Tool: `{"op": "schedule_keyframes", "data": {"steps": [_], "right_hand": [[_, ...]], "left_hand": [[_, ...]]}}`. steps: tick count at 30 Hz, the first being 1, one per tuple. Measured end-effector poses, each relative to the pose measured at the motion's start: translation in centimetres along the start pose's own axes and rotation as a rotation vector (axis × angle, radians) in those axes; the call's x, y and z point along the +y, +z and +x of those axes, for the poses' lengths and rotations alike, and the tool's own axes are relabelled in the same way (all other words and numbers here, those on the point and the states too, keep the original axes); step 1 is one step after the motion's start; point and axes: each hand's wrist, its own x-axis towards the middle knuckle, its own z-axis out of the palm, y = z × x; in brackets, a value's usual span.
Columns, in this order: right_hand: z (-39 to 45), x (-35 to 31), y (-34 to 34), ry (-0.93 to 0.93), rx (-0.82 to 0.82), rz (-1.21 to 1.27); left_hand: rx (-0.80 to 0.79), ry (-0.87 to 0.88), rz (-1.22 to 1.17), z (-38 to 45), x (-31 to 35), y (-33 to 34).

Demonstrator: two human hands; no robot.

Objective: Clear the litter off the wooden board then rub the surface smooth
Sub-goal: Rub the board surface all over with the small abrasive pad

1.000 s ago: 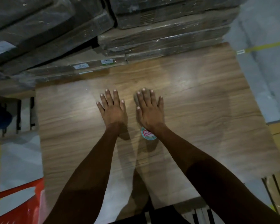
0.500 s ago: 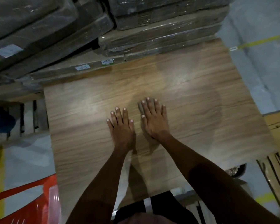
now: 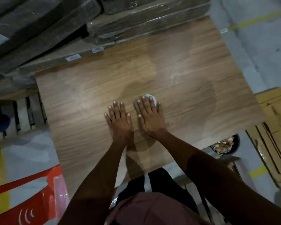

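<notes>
Hands: two, both flat on the wooden board (image 3: 177, 75), side by side and close but not touching each other.
Left hand (image 3: 119, 123): palm down, fingers (image 3: 115, 109) straight and slightly spread, holding nothing, just pressing on the wood.
Right hand (image 3: 150, 120): same deal, fingers (image 3: 143, 105) straight and flat, nothing gripped. The fingertips sit on top of a round sticker (image 3: 150, 96), so only its far edge peeks out, teal-ish rim with some pink.
Board count: one big wood-grain panel, fills the middle of the view. Long axis runs left to right, skewed a bit so the right end sits further away. The grain runs along that same line.
Board position: far edge butts up against the stack of plastic-wrapped flat packs (image 3: 136, 18), near edge is right at the person's body.
Labels: two small white ones (image 3: 73, 57) on the pack along the board's far left edge, too blurry to read.
Bin (image 3: 225, 146): one dark round one on the floor off the board's near right corner, with bits of scrap in it.
Chair: one red plastic chair (image 3: 26, 197) at the lower left, beside the board.
Cardboard (image 3: 276, 127): flattened brown pieces on the right, can't count them properly.
</notes>
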Motion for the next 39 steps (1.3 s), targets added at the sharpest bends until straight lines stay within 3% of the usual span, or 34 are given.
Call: {"op": "schedule_keyframes", "data": {"steps": [2,9,17,26,30,34,39], "right_hand": [[-0.1,1.2,-0.2,0.011,0.006,-0.027],[-0.2,3.3,-0.7,0.302,0.070,0.042],[-3.2,0.5,0.8,0.081,0.036,0.003],[-4.8,1.8,0.7,0.414,0.105,0.093],[-7.0,-1.6,2.2,0.345,0.100,0.082],[-8.1,0.3,1.6,0.218,0.076,0.035],[-8.2,4.4,0.5,0.410,0.088,0.102]], "left_hand": [[0.007,0.025,0.004,-0.6,-0.2,0.0],[0.060,-0.003,0.016,-3.0,0.2,0.8],[0.080,-0.010,0.045,-2.9,0.1,1.2],[0.039,-0.041,0.045,-2.9,0.5,0.8],[0.063,-0.043,0.041,-3.0,0.5,0.8],[0.075,-0.051,0.079,-2.9,0.5,1.3],[0.080,-0.072,0.069,-3.0,0.6,1.3]]}}
